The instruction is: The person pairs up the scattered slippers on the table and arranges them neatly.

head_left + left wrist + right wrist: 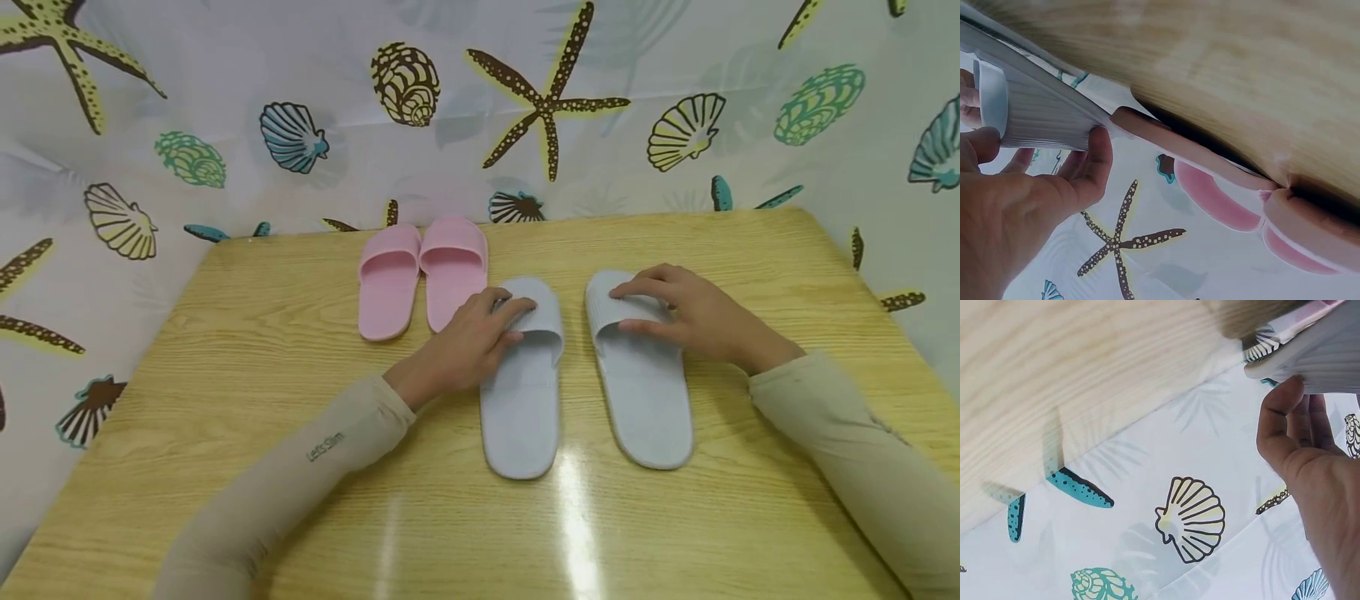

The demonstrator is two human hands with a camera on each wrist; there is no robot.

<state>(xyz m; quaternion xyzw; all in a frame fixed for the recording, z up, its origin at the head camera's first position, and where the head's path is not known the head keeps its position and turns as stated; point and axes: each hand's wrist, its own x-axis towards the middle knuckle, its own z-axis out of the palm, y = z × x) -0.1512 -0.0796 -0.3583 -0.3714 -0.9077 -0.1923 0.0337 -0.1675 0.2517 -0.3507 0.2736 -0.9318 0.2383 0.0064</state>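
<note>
Two pale grey slippers lie apart on the wooden table, toes toward the back. My left hand (468, 340) holds the left slipper (522, 417) across its ribbed strap. The thumb lies by the strap's opening, and in the left wrist view a bent finger (1100, 153) touches near its toe end. On the right slipper (651, 408), my right hand (697, 317) holds the strap from its outer side, fingers bent over the top and thumb by the opening. In the right wrist view a bent fingertip (1288, 394) meets the toe part; the palm hides the thumb.
A pair of pink slippers (388, 308) stands side by side behind and left of the grey ones, close to my left hand. Behind the table (262, 350) hangs a white cloth (465, 167) printed with shells and starfish, which also runs along both sides.
</note>
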